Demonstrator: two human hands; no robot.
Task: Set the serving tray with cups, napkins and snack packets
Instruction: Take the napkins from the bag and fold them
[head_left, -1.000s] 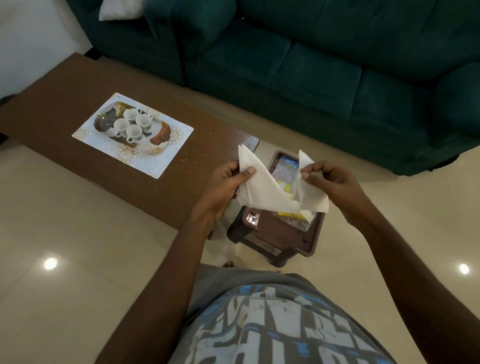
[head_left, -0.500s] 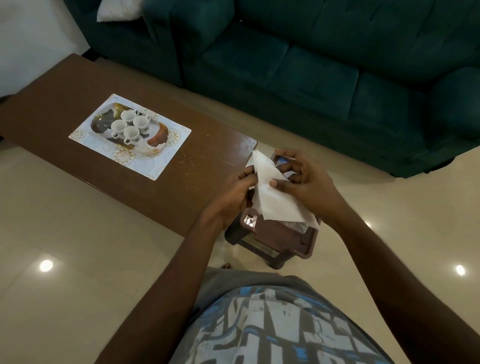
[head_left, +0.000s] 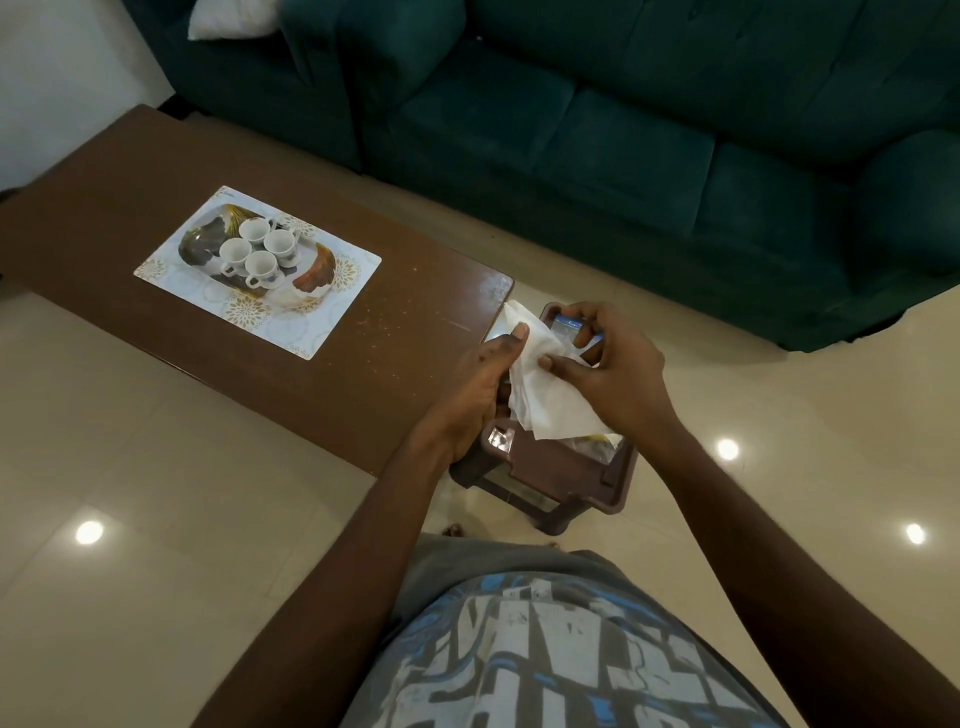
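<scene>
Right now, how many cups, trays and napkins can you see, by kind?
Cups: 4
Trays: 1
Napkins: 1, held by left hand and right hand
Total: 6

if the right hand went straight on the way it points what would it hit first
Past the napkin it pinches, the right hand would likely meet the left hand, which grips the same napkin; then the table end. Depth is unclear.
</scene>
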